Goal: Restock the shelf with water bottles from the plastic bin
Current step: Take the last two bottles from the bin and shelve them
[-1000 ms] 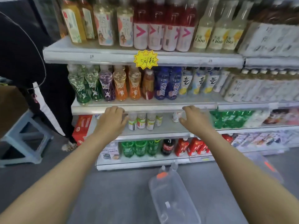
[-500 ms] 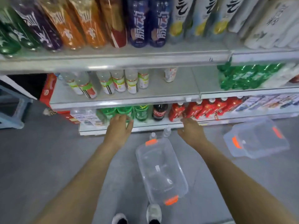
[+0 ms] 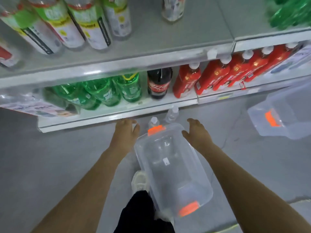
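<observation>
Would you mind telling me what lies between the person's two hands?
In the head view, the far end of the clear plastic bin, with its orange latch, lies between the left hand and the right hand.

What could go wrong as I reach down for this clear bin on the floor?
The two small water bottles stand on the floor just beyond the clear bin; the left hand or right hand could knock them over. The bin lies close by your shoe, so a step forward might kick it.
</observation>
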